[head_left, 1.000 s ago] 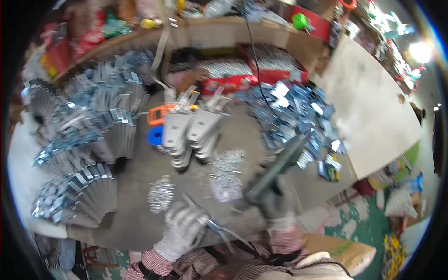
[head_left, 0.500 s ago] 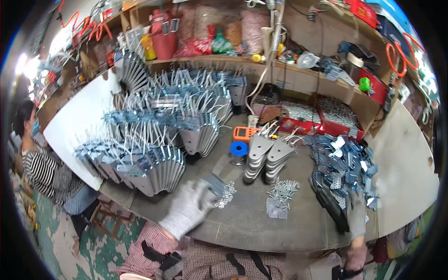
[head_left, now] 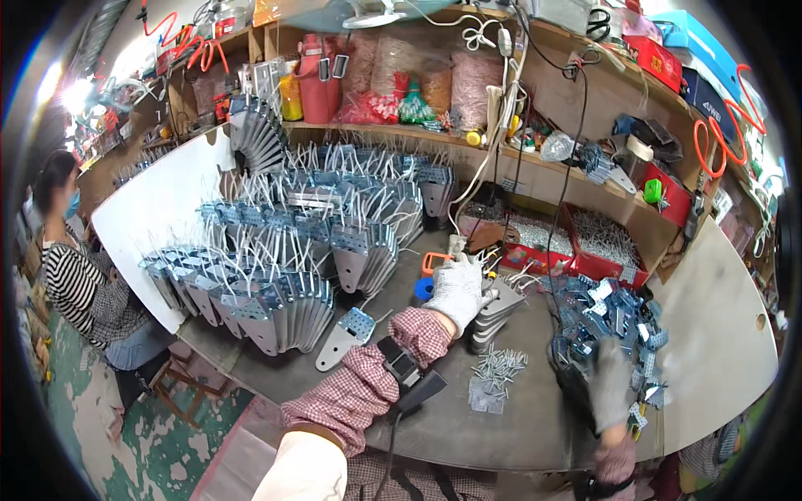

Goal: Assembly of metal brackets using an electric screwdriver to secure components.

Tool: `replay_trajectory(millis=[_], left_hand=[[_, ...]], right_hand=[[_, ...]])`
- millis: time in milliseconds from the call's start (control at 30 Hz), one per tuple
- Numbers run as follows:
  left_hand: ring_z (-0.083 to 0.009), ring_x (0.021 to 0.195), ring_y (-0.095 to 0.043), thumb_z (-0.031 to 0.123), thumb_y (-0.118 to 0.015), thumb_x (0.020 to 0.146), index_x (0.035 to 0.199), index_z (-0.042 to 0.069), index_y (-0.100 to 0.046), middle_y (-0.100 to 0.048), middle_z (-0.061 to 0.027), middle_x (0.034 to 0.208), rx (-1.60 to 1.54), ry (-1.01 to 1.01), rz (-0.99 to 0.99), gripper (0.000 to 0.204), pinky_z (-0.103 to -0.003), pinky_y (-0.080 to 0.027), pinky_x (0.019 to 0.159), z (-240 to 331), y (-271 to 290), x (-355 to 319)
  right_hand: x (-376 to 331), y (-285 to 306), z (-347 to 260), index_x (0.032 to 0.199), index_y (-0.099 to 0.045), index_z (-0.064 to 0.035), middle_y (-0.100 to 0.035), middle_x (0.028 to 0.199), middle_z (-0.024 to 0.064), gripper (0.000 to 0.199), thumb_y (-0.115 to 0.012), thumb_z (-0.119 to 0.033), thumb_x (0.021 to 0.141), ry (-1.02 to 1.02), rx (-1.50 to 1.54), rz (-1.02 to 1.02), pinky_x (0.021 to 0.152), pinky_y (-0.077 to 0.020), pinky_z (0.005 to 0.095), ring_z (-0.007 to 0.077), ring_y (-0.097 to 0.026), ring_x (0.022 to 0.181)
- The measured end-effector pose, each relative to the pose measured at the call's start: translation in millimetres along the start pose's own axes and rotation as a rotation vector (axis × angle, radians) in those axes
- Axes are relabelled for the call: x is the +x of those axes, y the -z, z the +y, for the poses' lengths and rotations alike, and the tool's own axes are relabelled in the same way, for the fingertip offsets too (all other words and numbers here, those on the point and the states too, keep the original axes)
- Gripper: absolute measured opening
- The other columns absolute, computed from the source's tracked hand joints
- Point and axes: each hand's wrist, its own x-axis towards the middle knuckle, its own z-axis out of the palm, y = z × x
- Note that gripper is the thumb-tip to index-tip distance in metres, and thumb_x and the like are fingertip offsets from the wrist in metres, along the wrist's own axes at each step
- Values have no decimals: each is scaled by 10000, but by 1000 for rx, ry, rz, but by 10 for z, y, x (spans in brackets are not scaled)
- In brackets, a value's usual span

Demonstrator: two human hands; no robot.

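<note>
My left hand (head_left: pixel 458 294), in a white knit glove, reaches over the left one of two stacks of grey metal plates and hides most of it. Its fingers curl down, their tips out of sight. Beside it stands the right stack of plates (head_left: pixel 496 316), with white wires at the top. My right hand (head_left: pixel 611 386), in a grey glove, is blurred next to a dark elongated object (head_left: pixel 571 386) and the heap of blue metal brackets (head_left: pixel 614 313). A grey plate with a blue bracket (head_left: pixel 345 338) lies left of my left sleeve.
Rows of wired plates (head_left: pixel 276 309) fill the table's left side. Small metal pins (head_left: pixel 501 365) lie in front of the stacks. A blue spool (head_left: pixel 424 289) and an orange device (head_left: pixel 434 263) stand behind my left hand. Red boxes (head_left: pixel 601 242) hold small parts. A person (head_left: pixel 71 275) sits at left.
My left hand has moved forward and right from the front of the table to the plate stacks. A plate with a blue bracket now shows on the table. The view has shifted.
</note>
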Motion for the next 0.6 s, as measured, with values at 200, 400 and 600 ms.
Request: replay_trajectory(millis=[200,400,600], left_hand=[[-308,951,-626,540,-690,839,1291,-3,-546,-643,-167,1009,32,-198,190,721,-461,-482,784,33,61,-49],[-374,1049,-640,331,-826,744,1469,54,-444,-573,-172,1225,-541,-739,-335,865,-452,-561,879,-21,314,-1459],[-376,1135,-571,571,-786,746,1504,1,-383,-551,-202,1248,-557,-689,-473,1031,-459,-465,1009,-44,-138,-1860]], right_hand=[[-725,361,-466,1069,-653,-47,-619,1081,175,355,-794,-258,822,255,364,-228,783,-541,450,384,-652,907],[-773,-254,-372,1194,-589,-8,-643,1049,211,338,-664,-133,890,29,207,-195,828,-521,451,393,-638,970],[-626,240,-860,1117,-628,-16,-720,918,147,244,-559,46,892,-12,693,-54,693,-577,329,185,-716,755]])
